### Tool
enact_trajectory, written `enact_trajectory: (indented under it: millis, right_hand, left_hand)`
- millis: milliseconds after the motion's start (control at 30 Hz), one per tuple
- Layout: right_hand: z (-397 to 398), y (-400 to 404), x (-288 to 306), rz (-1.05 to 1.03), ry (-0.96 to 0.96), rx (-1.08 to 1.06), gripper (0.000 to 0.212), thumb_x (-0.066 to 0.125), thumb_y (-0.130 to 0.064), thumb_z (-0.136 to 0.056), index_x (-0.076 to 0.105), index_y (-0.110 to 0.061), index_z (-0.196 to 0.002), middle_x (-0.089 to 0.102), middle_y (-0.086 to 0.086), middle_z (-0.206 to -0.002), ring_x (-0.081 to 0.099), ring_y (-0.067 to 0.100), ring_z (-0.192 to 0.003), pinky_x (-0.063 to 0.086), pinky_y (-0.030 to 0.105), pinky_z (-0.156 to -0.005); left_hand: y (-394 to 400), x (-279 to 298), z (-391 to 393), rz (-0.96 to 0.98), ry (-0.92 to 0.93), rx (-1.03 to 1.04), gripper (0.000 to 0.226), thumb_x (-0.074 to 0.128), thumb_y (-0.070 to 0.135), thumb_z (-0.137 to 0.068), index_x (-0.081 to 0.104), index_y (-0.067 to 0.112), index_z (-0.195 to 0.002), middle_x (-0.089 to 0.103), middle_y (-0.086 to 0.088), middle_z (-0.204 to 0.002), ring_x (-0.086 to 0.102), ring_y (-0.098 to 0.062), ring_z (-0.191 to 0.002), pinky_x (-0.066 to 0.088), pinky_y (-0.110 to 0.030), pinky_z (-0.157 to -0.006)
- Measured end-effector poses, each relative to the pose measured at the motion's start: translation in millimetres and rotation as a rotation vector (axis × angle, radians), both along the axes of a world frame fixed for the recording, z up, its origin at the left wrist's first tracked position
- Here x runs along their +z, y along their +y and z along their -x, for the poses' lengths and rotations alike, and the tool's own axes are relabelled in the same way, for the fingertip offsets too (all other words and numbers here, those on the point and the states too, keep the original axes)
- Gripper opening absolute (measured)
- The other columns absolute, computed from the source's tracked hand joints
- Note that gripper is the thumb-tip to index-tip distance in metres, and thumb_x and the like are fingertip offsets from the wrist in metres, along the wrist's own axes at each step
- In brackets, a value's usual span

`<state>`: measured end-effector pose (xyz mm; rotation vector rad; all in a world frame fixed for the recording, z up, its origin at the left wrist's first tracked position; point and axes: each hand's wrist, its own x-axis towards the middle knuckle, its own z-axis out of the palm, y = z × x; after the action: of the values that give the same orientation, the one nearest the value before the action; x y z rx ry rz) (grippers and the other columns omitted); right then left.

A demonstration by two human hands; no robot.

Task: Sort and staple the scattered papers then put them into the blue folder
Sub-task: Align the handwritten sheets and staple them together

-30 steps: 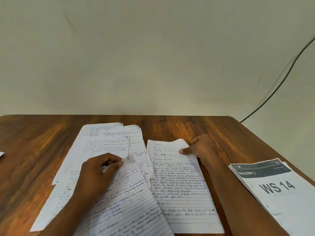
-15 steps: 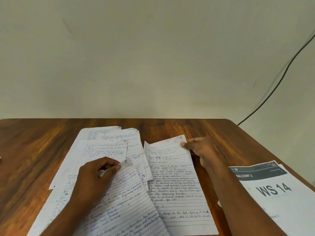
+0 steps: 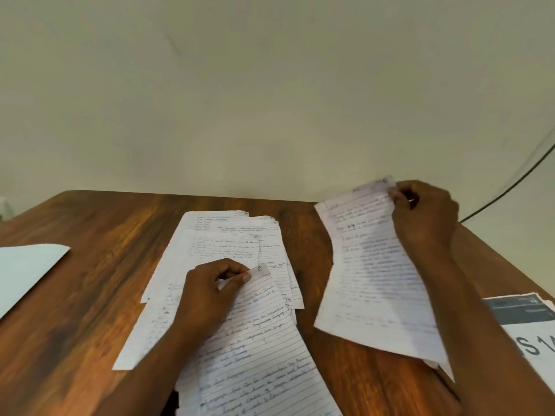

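Observation:
A spread of handwritten lined papers (image 3: 228, 244) lies on the middle of the wooden table (image 3: 90, 295). My left hand (image 3: 207, 295) pinches the top right corner of the nearest lined sheet (image 3: 264, 355), which rests over the pile. My right hand (image 3: 423, 214) grips the top corner of another handwritten sheet (image 3: 372, 280), lifted off the table at the right and blurred by motion. No blue folder or stapler shows in this view.
A pale sheet or folder corner (image 3: 27, 271) lies at the table's left edge. A printed booklet with a dark header (image 3: 522, 319) sits at the right edge, partly behind my right forearm. A black cable (image 3: 510, 187) runs down the wall behind.
My right hand has lifted its sheet off the table and carried it up and to the right. The left hand keeps its pinch on the near sheet's corner. The view has swung left.

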<state>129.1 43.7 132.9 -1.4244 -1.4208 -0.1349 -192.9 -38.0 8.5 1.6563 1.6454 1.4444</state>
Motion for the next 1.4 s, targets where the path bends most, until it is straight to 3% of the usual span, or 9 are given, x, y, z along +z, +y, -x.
enact_trajectory:
  millis: [200,433,600,733,833,933,1100,1200,1400]
  right_hand:
    - [10,-27,45,0.037,-0.004,0.204,0.012,0.073,-0.026,-0.097,0.08,-0.023,-0.106,0.075,-0.006,-0.09,0.07,0.016,-0.076,0.058,0.035,-0.084]
    - [38,-29,32,0.179,-0.143,0.302,0.009,0.073,-0.025,-0.097,0.08,-0.024,-0.102,0.073,-0.012,-0.087,0.061,-0.004,-0.074,0.045,0.015,-0.069]
    - [65,-26,7,0.432,-0.172,0.383,0.01,0.069,-0.038,-0.098,0.077,-0.034,-0.104,0.071,-0.02,-0.094,0.064,-0.001,-0.085,0.054,0.024,-0.075]
    - [94,-33,-9,0.509,0.092,0.583,0.005,0.074,-0.024,-0.094,0.079,-0.026,-0.094,0.077,-0.01,-0.085,0.07,-0.004,-0.074,0.056,0.01,-0.065]
    - [111,-36,-24,0.551,0.237,0.685,0.005,0.079,-0.018,-0.09,0.081,-0.021,-0.088,0.08,-0.008,-0.085,0.075,0.006,-0.081,0.063,0.025,-0.077]
    - [125,-41,-33,0.586,0.321,0.753,0.002,0.081,-0.018,-0.088,0.082,-0.017,-0.09,0.08,-0.001,-0.088,0.077,0.015,-0.087,0.063,0.037,-0.085]
    - [135,-49,-35,0.619,0.265,0.776,0.006,0.077,-0.018,-0.092,0.082,-0.017,-0.093,0.08,-0.008,-0.087,0.076,0.006,-0.084,0.059,0.018,-0.068]
    - [136,-49,-34,0.634,0.21,0.765,0.007,0.075,-0.021,-0.093,0.082,-0.021,-0.092,0.079,-0.013,-0.086,0.074,0.002,-0.083,0.06,0.02,-0.071]
    - [137,-50,-36,0.643,0.18,0.786,0.011,0.071,-0.022,-0.097,0.081,-0.022,-0.093,0.079,-0.012,-0.088,0.074,0.003,-0.085,0.058,0.017,-0.069]
  left_hand:
    - [-4,5,-2,-0.01,-0.06,-0.031,0.002,0.079,0.03,-0.092,0.08,0.03,-0.091,0.078,0.019,-0.09,0.071,-0.005,-0.093,0.052,-0.031,-0.09]
    - [-12,20,-4,-0.036,-0.149,-0.087,0.005,0.08,0.033,-0.092,0.082,0.029,-0.094,0.078,0.016,-0.097,0.071,-0.01,-0.102,0.056,-0.045,-0.098]
    - [-17,29,-8,-0.037,-0.26,-0.114,0.008,0.081,0.032,-0.088,0.083,0.027,-0.094,0.079,0.011,-0.099,0.072,-0.017,-0.103,0.057,-0.051,-0.099]
    - [-17,33,-8,-0.038,-0.34,-0.06,0.007,0.081,0.029,-0.089,0.083,0.026,-0.095,0.08,0.013,-0.097,0.073,-0.012,-0.098,0.059,-0.041,-0.096]
    - [-16,36,-9,-0.032,-0.393,0.033,0.004,0.082,0.031,-0.088,0.081,0.031,-0.091,0.077,0.021,-0.098,0.071,-0.002,-0.095,0.061,-0.03,-0.087]
    - [-13,36,-7,-0.067,-0.402,0.07,0.004,0.084,0.032,-0.087,0.082,0.03,-0.09,0.075,0.017,-0.105,0.07,-0.005,-0.102,0.06,-0.033,-0.092]
    - [-11,35,-6,-0.085,-0.29,0.166,0.007,0.085,0.039,-0.085,0.079,0.036,-0.089,0.07,0.018,-0.116,0.064,-0.006,-0.114,0.054,-0.04,-0.103]
    - [-10,31,-6,-0.09,-0.23,0.182,0.008,0.083,0.044,-0.085,0.078,0.039,-0.089,0.072,0.024,-0.11,0.064,-0.002,-0.111,0.051,-0.04,-0.106]
    - [-12,30,-10,-0.079,-0.261,0.169,0.009,0.084,0.04,-0.085,0.077,0.043,-0.089,0.073,0.028,-0.099,0.064,0.011,-0.102,0.045,-0.017,-0.09]
